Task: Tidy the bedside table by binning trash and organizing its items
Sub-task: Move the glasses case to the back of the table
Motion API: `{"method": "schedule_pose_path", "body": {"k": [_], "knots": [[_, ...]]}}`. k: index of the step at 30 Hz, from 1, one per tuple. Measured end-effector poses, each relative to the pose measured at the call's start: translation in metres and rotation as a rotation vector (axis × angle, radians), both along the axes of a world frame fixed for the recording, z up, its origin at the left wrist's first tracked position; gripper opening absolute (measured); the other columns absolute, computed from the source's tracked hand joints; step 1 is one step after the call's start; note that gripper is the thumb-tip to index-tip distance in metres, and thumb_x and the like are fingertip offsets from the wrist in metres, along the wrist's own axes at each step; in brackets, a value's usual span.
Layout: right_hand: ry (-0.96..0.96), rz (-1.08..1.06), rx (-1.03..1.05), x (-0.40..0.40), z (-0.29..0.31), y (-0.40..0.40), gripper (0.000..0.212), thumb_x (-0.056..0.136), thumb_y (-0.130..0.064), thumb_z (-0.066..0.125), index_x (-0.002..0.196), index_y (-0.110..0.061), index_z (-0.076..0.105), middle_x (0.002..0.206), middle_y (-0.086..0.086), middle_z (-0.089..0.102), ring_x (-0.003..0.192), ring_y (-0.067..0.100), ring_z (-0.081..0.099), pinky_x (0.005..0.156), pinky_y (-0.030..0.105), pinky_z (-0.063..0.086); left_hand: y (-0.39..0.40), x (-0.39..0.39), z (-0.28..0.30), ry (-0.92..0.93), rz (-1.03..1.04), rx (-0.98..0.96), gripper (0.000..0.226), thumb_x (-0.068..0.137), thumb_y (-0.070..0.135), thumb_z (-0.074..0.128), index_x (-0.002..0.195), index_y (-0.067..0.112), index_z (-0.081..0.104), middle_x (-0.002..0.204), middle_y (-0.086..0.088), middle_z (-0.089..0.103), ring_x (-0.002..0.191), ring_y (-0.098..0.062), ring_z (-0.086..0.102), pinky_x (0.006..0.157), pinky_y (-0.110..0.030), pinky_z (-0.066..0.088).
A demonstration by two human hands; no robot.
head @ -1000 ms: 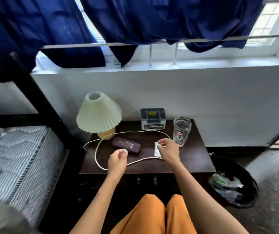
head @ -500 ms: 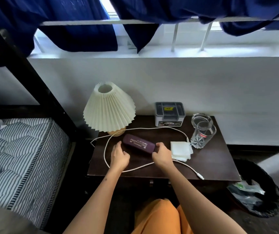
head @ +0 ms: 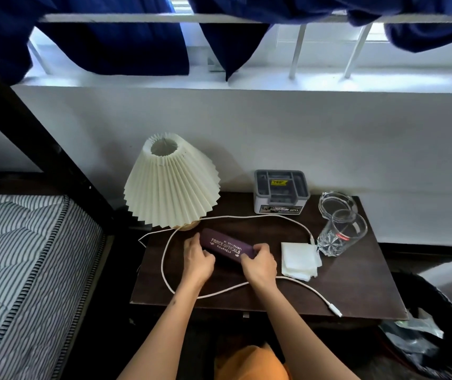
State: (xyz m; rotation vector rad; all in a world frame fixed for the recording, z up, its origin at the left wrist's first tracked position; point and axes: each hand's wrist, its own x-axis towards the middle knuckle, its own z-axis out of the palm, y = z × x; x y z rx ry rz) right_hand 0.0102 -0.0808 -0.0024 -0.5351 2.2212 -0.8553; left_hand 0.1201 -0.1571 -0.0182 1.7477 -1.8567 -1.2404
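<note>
Purple spectacle case (head: 226, 246), lettered in gold, lies near the middle of the dark wooden table (head: 356, 292), and both hands are now on it. A second ago the right hand (head: 260, 266) was at the folded white tissues (head: 299, 260) and the left hand (head: 197, 260) hung in the air, clear of everything; half a second ago both had come to the case. At present the left hand's fingers (head: 192, 244) wrap the case's left end and the right hand's fingers (head: 257, 249) wrap its right end, so each hand is clasped on the case. Whether the case is lifted off the table cannot be told; it appears to rest on it, lying at a slant.

The tissues now lie flat, just right of the case and touching the foot of the drinking glass (head: 338, 235). A second clear glass item (head: 336, 201) stands behind that one. The white cable (head: 288, 281) loops round the case and hands, its plug end trailing toward the table's front right corner. The pleated lamp (head: 170, 179) and grey organiser box (head: 281, 192) stand at the back, the box's compartments apparently empty.

Judgement: attention has shifted from the tissues to the case, so the organising step is in hand. The cable remains untidied, and the tissues have not gone to the black bin (head: 444, 344) on the floor at right, if they are trash at all.
</note>
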Motion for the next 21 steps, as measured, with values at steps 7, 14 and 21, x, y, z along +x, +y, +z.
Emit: {"method": "schedule_pose_path", "body": {"k": [7, 14, 21], "knots": [[-0.074, -0.100, -0.067, -0.007, -0.007, 0.002, 0.023, 0.082, -0.016, 0.060, 0.105, -0.012, 0.059, 0.113, 0.015, 0.061, 0.103, 0.029, 0.059, 0.097, 0.036, 0.044, -0.005, -0.007, -0.001, -0.003, 0.002, 0.019, 0.055, 0.086, -0.003, 0.042, 0.141, 0.002, 0.034, 0.146, -0.014, 0.032, 0.133, -0.026, 0.039, 0.108, -0.024, 0.028], [-0.016, -0.244, -0.275, -0.018, -0.006, -0.007, 0.014, 0.083, -0.011, 0.060, 0.096, -0.015, 0.065, 0.110, 0.012, 0.060, 0.085, 0.015, 0.058, 0.087, 0.027, 0.046, -0.013, -0.036, 0.006, 0.082, -0.052, -0.149, 0.059, 0.085, -0.007, 0.039, 0.142, 0.008, 0.034, 0.150, -0.011, 0.028, 0.140, -0.022, 0.025, 0.109, -0.018, 0.013], [-0.212, -0.213, -0.463, -0.028, -0.006, -0.033, 0.042, 0.084, 0.002, 0.054, 0.122, -0.015, 0.056, 0.134, 0.008, 0.048, 0.108, 0.013, 0.058, 0.095, 0.020, 0.045, -0.042, -0.058, 0.004, -0.066, -0.150, -0.253, 0.069, 0.083, -0.004, 0.042, 0.147, 0.011, 0.020, 0.140, -0.021, 0.041, 0.131, -0.034, 0.037, 0.110, -0.036, 0.028]]}}
